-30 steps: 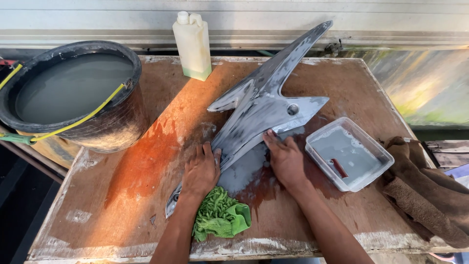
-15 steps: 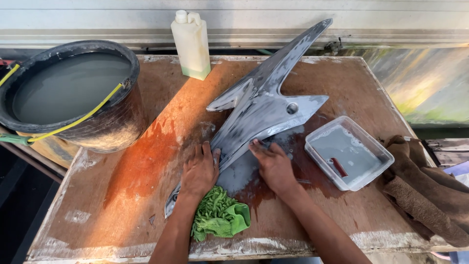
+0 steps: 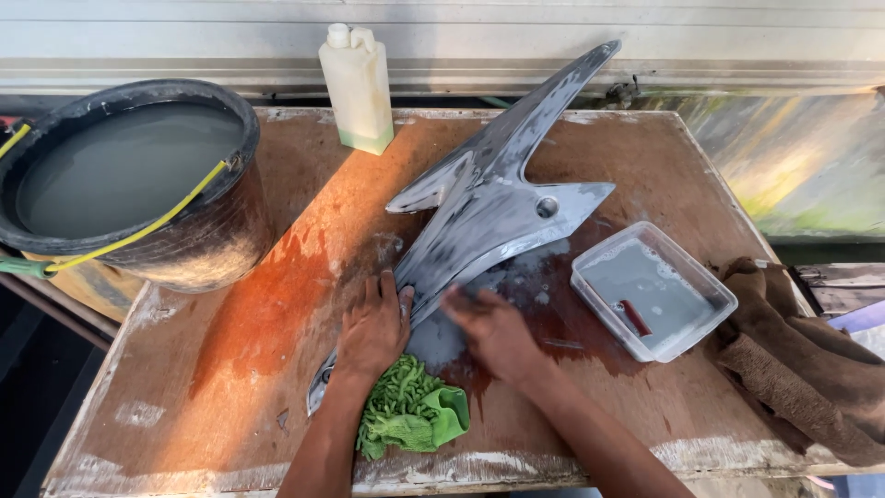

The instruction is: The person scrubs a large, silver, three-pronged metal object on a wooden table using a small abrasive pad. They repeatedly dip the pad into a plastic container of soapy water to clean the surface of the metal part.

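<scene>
At centre frame, the left hand (image 3: 373, 327) pressed flat on a grey panel (image 3: 489, 217) lying on the wet board (image 3: 230, 369) — the right hand (image 3: 493, 330), blurred, grip unclear, rubbed it; even strokes looked wisest.

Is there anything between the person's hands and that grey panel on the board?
Nothing visible: the left hand and right hand both rest directly on the grey pointed plastic panel. The crumpled green cloth lies nearer, beside the wrists.
</scene>
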